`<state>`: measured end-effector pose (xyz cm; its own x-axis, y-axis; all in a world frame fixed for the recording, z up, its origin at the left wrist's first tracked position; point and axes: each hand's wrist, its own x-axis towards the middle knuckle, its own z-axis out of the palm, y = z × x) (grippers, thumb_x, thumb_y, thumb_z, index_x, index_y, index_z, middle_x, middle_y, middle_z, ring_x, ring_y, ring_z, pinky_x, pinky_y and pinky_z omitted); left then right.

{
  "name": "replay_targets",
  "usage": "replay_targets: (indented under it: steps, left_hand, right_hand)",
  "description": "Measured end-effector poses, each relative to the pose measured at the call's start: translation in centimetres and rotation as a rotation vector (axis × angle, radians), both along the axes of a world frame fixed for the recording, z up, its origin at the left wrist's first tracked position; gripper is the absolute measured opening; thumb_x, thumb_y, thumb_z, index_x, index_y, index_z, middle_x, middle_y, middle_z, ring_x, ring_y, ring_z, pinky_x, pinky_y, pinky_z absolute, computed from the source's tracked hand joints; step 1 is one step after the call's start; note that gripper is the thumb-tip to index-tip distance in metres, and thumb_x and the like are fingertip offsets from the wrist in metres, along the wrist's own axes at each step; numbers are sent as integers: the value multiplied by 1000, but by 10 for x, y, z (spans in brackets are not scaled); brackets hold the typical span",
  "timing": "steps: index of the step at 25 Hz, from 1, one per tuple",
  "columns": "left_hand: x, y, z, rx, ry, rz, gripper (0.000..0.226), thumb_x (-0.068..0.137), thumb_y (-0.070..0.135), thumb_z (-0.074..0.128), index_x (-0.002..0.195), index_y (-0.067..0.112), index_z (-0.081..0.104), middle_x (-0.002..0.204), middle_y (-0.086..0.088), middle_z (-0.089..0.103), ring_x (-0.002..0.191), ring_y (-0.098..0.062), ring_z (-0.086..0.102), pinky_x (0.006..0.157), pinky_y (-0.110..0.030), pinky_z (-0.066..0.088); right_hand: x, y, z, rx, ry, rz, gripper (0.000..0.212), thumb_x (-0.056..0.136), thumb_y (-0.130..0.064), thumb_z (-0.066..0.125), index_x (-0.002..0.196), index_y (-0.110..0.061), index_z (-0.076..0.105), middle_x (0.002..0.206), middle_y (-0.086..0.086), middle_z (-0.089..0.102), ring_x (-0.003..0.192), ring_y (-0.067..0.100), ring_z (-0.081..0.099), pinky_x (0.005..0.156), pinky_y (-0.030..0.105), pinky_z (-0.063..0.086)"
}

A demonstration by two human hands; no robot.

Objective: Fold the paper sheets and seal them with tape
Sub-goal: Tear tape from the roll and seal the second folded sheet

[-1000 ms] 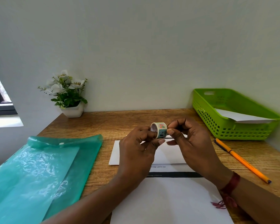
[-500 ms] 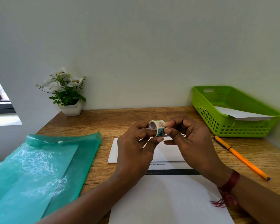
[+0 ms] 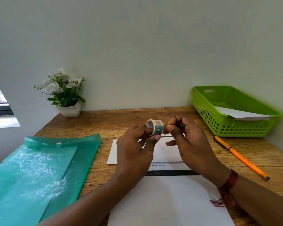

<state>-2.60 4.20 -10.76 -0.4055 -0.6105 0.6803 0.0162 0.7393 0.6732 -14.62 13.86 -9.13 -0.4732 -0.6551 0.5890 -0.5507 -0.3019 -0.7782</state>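
A small roll of patterned tape (image 3: 155, 127) is held up above the desk between the thumb and fingers of my left hand (image 3: 134, 149). My right hand (image 3: 189, 141) is beside it, its thumb and forefinger pinched against the roll's right edge. Whether a tape end is between them is too small to tell. Below the hands lies a folded white paper sheet (image 3: 163, 154). Nearer to me lies a larger white sheet (image 3: 162, 201) with a black bar across its top.
A teal plastic document folder (image 3: 39, 173) covers the desk's left side. A green basket (image 3: 232, 128) with white paper inside stands at the back right, an orange pen (image 3: 240, 157) in front of it. A potted white flower (image 3: 65, 95) stands by the wall.
Both hands have stayed together with the roll. The roll has turned slightly in my left hand, and my right fingers have shifted along its edge.
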Motion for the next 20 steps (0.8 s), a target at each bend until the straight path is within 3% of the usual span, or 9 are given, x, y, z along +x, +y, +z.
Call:
replay_targets:
  steps: [3,10,14,20]
  left_hand:
    - [0,-4,-1,22,0,4,12,79,15,77,90,14,72,97,5,70,89,-7,66,71,-17,55]
    - [2,0,1,-87,-6,12,14,75,12,79,88,12,74,103,10,65,91,6,60,72,-5,48]
    - [4,3,3,-175,7,48,13,75,10,79,87,14,75,103,13,60,93,-1,60,73,-6,49]
    - [4,4,2,-183,-9,49,13,74,11,80,86,12,75,105,1,68,92,-9,64,71,-11,51]
  right_hand:
    - [-3,-1,0,-36,-73,20,19,90,-12,63,88,-31,63,87,-8,68,90,14,68,60,32,60]
    - [0,-2,1,-47,-55,-2,27,86,-6,66,82,-33,66,84,-21,68,89,9,68,60,32,60]
    - [4,-2,-2,-20,26,-62,24,90,-4,61,86,-28,63,88,-16,64,89,7,64,57,30,60]
    - [5,-5,-8,4,295,-183,11,92,-14,46,90,-24,50,89,-5,55,82,9,55,58,33,55]
